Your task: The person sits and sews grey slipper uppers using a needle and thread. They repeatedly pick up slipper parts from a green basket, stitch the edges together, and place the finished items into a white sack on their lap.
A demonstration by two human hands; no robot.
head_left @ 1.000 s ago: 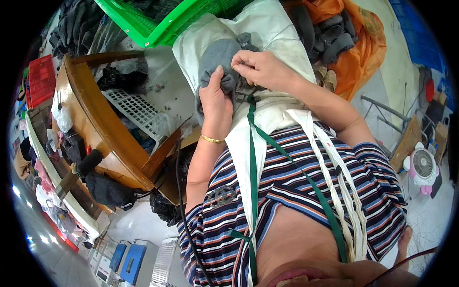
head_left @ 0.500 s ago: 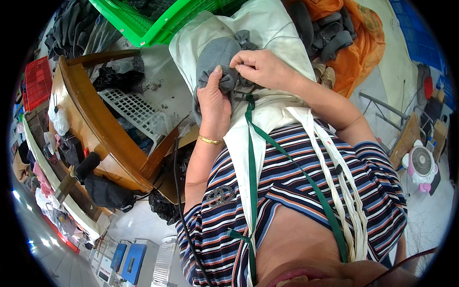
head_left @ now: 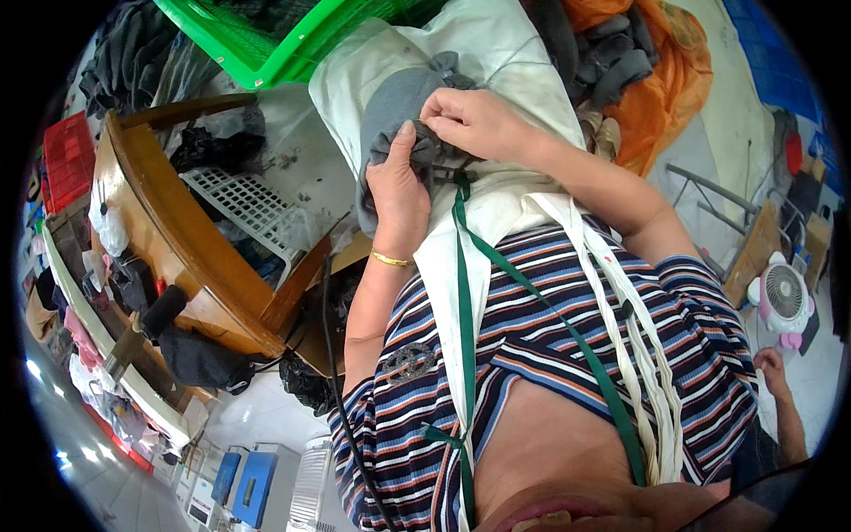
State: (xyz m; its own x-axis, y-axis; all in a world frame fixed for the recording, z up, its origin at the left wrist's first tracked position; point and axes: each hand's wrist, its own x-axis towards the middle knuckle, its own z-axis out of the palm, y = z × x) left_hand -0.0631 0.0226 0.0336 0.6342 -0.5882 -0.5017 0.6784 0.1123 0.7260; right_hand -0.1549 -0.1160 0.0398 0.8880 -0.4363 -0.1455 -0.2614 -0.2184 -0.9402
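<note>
A soft grey fabric piece (head_left: 396, 96), rounded at its far end and gathered into a bow-like knot, lies across the white apron on my lap. My left hand (head_left: 397, 182) grips its near side, thumb on top and fingers wrapped beneath. Just right of that thumb, my right hand (head_left: 474, 122) is closed in a pinch over the gathers. Whatever sits between its fingertips is too small to make out. Another small grey knot (head_left: 449, 69) shows beyond my right hand; whether it belongs to the same piece is unclear.
A green basket (head_left: 257, 71) stands beyond my lap. To its right, an orange bag (head_left: 683, 80) holds grey fabric pieces. On the left are a wooden cabinet frame (head_left: 168, 239) and a white grid rack (head_left: 235, 199). A fan (head_left: 784, 294) and another person's hand (head_left: 771, 365) appear at right.
My right hand has shifted slightly left, closer to my left thumb. My left hand keeps its grip. Another person's hand and arm have come into view at the lower right.
</note>
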